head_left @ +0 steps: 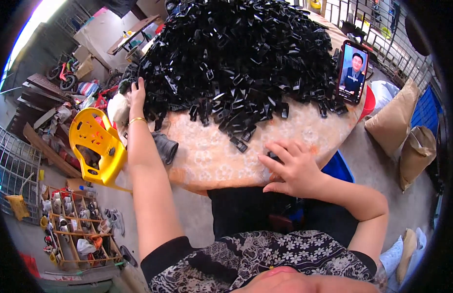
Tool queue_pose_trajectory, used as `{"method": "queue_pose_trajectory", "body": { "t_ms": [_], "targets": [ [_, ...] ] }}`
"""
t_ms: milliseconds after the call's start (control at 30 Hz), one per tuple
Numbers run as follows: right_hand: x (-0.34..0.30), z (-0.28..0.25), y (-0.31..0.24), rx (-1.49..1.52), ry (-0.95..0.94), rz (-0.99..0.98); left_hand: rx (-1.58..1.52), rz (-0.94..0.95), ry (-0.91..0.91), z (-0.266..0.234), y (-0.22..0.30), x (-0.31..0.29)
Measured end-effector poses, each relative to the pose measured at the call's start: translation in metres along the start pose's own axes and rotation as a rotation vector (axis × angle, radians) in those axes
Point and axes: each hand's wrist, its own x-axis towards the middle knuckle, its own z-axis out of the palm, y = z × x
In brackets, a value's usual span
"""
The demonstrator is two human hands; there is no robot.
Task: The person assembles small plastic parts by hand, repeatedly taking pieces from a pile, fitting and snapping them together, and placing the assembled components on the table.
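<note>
A large heap of small black plastic pieces [236,53], some shaped like buckles, covers most of the table. My left hand [136,97] reaches to the heap's left edge, fingers stretched out beside a dark bundle [130,73] and a whitish cloth [118,111]. Nothing shows in its grip, though the far side of the fingers is hidden. Near the table's front edge, my right hand [295,168] hovers over or rests on the cloth, fingers spread. One black piece [273,156] lies partly hidden beneath them. A few loose pieces [238,143] trail from the heap toward that hand.
Patterned tablecloth [211,163] covers the table. A dark grey rolled cloth [165,148] lies at its left edge. The phone [352,72] stands upright at right, playing video. Around are a yellow chair [97,146], shoe rack [75,224], blue bin [339,168] and brown sacks [395,115].
</note>
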Motion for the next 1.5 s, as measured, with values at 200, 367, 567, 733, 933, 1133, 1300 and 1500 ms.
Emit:
{"method": "queue_pose_trajectory", "body": {
  "t_ms": [200, 367, 567, 733, 933, 1133, 1300, 1500],
  "targets": [
    [0.004, 0.001, -0.002, -0.019, 0.070, -0.065, -0.114, 0.033, 0.006, 0.001, 0.010, 0.010],
    [0.009, 0.004, -0.005, 0.039, 0.076, -0.070, -0.035, 0.060, 0.042, 0.000, 0.043, -0.017],
    [-0.003, 0.001, 0.001, -0.045, 0.060, -0.159, -0.289, 0.073, 0.101, 0.008, 0.043, -0.038],
    [-0.015, -0.018, -0.009, -0.072, -0.052, -0.047, -0.356, 0.102, 0.145, 0.016, 0.078, -0.084],
    [0.016, -0.017, -0.015, 0.036, 0.065, -0.059, -0.388, 0.004, 0.208, 0.022, 0.110, -0.117],
    [0.078, 0.019, 0.023, 0.001, -0.078, -0.263, -0.428, 0.053, 0.305, 0.018, 0.123, -0.154],
    [0.095, 0.009, 0.061, -0.159, 0.146, -0.339, -0.529, 0.091, 0.433, 0.012, 0.143, -0.182],
    [0.082, 0.021, 0.085, -0.196, 0.144, -0.226, -0.648, 0.108, 0.233, -0.002, 0.170, -0.212]
  ]
}}
